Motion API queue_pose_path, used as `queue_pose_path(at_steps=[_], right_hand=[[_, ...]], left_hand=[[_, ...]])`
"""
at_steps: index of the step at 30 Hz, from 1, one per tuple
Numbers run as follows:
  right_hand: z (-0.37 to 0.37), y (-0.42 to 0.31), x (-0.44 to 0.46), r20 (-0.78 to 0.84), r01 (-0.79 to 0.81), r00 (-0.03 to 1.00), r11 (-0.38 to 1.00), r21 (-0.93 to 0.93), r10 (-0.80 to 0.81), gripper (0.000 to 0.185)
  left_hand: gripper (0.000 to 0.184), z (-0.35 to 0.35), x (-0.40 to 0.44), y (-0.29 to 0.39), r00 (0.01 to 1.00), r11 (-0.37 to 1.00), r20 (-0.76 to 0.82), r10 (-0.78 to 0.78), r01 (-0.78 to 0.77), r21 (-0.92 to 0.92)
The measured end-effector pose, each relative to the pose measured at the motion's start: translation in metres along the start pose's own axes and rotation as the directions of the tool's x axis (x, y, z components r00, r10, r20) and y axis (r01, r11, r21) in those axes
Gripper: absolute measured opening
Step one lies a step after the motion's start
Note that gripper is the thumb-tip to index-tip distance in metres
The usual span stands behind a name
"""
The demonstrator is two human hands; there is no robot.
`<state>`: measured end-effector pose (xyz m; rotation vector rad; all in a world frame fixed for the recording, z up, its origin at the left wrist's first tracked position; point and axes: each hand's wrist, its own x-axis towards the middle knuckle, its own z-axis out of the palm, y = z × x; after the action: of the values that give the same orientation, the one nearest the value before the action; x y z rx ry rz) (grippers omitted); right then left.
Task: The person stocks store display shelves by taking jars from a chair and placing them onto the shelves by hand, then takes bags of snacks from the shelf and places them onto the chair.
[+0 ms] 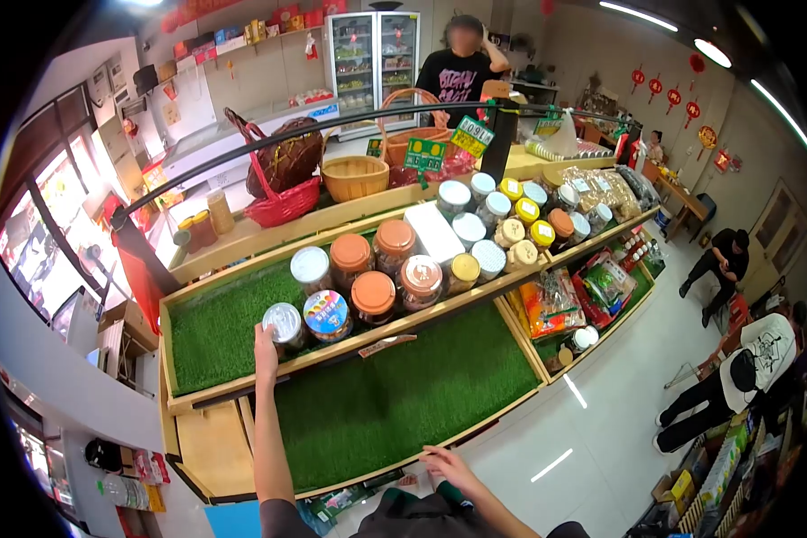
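My left hand (266, 353) is at the left side of a clear jar with a silver lid (283, 321), its fingers wrapped against the jar. That jar stands on the green mat of the upper shelf (215, 327), beside a jar with a blue printed lid (326, 314). Jars with orange lids (373, 294) and a jar with a pale lid (311, 266) stand close by. My right hand (446, 464) hovers near the front edge of the lower green shelf (403, 403), fingers apart and holding nothing.
Baskets (355, 177) stand on the raised back ledge. Bagged goods (551, 305) lie on the lower right shelf. A person (462, 76) stands behind the display; another bends (735, 368) at the right, and one sits (724, 264) beyond. A black rail crosses above the jars.
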<state>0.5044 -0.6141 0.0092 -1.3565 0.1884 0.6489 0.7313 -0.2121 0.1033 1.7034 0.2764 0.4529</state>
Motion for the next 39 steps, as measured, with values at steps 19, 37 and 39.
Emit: queue_pose_path(at_steps=[19,37,39], right_hand=[[-0.013,0.055,-0.007,-0.027,0.004,1.0,0.941,-0.339,-0.014,0.04],[-0.328,0.407,0.007,0.099,-0.294,0.776,0.497,-0.816,0.623,0.045],[-0.283,0.358,-0.012,0.035,-0.374,0.735,0.448,-0.812,0.678,0.045]], left_hand=[[0.039,-0.018,-0.143,-0.001,0.854,0.947,-0.411,0.32,-0.285,0.145],[0.062,-0.106,-0.897,-0.15,-0.318,-0.223,-0.605,-0.73,0.948,-0.228],[0.06,-0.099,-0.901,-0.158,-0.4,-0.176,-0.639,-0.658,0.906,-0.385]])
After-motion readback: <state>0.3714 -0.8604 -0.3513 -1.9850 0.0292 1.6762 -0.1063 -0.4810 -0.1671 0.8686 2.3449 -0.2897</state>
